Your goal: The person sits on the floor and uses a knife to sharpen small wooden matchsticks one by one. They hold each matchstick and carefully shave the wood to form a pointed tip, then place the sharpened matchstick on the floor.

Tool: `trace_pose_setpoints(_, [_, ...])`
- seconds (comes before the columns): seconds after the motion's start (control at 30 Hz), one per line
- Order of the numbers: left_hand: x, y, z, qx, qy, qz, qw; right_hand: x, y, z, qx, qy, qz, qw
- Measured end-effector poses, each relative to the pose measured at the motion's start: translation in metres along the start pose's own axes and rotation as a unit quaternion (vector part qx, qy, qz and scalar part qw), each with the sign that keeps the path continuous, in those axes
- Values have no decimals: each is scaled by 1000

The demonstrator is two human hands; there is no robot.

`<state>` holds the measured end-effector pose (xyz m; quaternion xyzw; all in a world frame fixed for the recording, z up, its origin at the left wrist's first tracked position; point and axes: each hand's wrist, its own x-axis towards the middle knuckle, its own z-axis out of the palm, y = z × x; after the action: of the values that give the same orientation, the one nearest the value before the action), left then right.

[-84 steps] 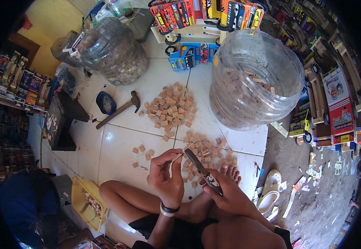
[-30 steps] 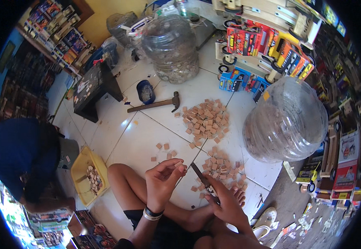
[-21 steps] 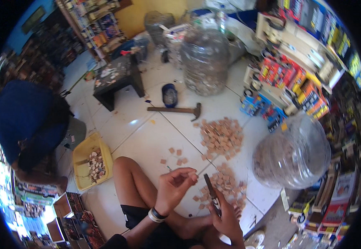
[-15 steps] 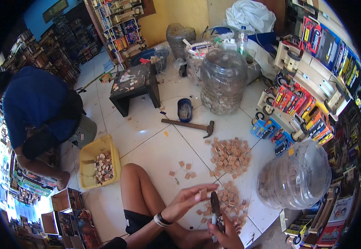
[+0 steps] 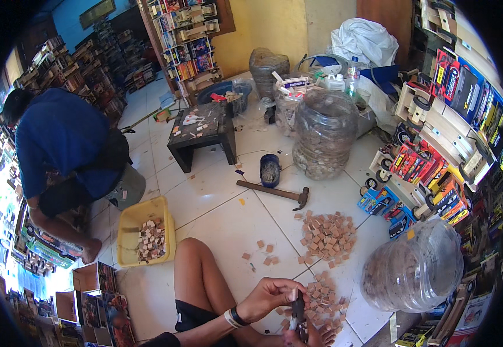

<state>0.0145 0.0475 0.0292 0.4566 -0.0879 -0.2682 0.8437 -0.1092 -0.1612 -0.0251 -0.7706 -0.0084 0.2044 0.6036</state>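
My left hand (image 5: 267,299) pinches a small square wooden piece (image 5: 293,294) between thumb and fingertips, against the head of a dark pair of pliers (image 5: 298,312). My right hand (image 5: 295,339) is wrapped round the pliers' handles at the lower edge; part of it is cut off. Beyond and beside both hands lie loose heaps of similar wooden squares (image 5: 326,236) on the tiled floor, with several more squares (image 5: 267,248) scattered to the left. How far the pliers' jaws are parted cannot be made out.
A hammer (image 5: 270,192) and a blue nail container (image 5: 270,172) lie ahead. A yellow tub (image 5: 170,226) of wood pieces stands left, near a bent-over person (image 5: 69,147). Large plastic jars (image 5: 410,269) and wooden toy trucks (image 5: 419,156) line the right; a black low table (image 5: 202,130) stands farther off.
My left hand has closed in on the pliers, bringing the wooden square to their head. The right hand and pliers have shifted slightly down and left. The whole view has tilted a little.
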Motion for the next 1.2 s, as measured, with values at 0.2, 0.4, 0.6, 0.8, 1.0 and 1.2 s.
trace_pose_setpoints(0.2, [10,-6,3,39,45,26,998,24,-43,-5,-88,99,-104,986])
trace_pose_setpoints(0.4, [16,18,-2,82,-1,4,997,21,-55,-15,55,-2,-31,998])
trace_pose_setpoints(0.6, [26,41,-1,35,27,-34,998,26,-61,-23,28,-9,-23,999])
trace_pose_setpoints(0.8, [39,28,-13,42,2,-53,998,27,-60,-40,60,-91,48,993])
trace_pose_setpoints(1.0, [36,-3,-3,-57,35,-5,998,26,-50,-28,324,-73,-36,942])
trace_pose_setpoints(1.2, [26,-31,13,-40,94,59,993,19,-51,-28,363,-95,36,926])
